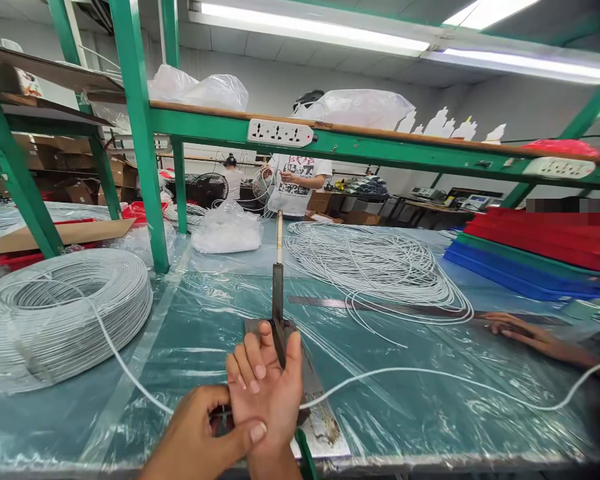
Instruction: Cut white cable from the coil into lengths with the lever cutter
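Note:
My right hand (267,390) is palm up in front of me, its fingers loosely curled and apart, the palm bare. From the left, my left hand (200,433) closes on the right wrist, its thumb across the heel of the palm. A thin white cable (380,372) runs behind both hands, whose cover hides whether any finger touches it. Just beyond stands a dark metal lever tool (278,293) with an upright, pale-wrapped handle. Its base plate (327,427) shows partly beside my right hand, near a green handle-like piece (305,455).
A large cable coil (65,313) sits at left; a loose cable heap (375,267) lies beyond a steel ruler (325,302). A co-worker's hand (523,332) rests at right, below stacked red and blue trays (510,267). A green shelf frame (140,133) stands over the table.

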`<state>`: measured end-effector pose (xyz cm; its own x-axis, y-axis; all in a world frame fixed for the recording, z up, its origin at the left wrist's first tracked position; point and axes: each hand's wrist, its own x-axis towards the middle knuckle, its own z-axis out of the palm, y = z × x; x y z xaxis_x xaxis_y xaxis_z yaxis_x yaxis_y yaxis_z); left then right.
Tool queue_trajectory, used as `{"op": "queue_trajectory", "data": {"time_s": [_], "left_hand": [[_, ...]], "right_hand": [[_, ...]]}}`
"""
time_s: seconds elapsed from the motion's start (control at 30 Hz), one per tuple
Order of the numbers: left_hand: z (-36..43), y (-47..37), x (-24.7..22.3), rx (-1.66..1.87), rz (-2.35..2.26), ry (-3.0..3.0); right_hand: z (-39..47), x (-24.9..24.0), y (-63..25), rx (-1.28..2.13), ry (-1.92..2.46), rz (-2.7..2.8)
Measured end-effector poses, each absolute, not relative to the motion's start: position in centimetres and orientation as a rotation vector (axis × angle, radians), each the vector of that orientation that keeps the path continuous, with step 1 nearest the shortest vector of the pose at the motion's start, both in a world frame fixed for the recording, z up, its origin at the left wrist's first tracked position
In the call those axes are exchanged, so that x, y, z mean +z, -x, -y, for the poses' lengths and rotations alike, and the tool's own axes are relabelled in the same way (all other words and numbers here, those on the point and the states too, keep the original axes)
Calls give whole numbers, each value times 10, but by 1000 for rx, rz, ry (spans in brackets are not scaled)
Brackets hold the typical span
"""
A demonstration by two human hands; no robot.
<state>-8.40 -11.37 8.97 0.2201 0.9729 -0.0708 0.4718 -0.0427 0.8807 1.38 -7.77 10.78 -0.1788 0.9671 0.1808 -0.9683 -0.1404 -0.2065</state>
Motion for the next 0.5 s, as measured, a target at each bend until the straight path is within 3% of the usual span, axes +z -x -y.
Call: {"op": "queue_trajectory", "data": {"time_s": [0.33, 0.5], "left_hand": [[116, 95, 94, 655, -1174, -1388], [124, 117, 117, 445, -1356, -1723]], "right_hand": [[92, 106, -10, 1593, -40, 568], [101, 83, -30, 1925, 37, 1014]]}}
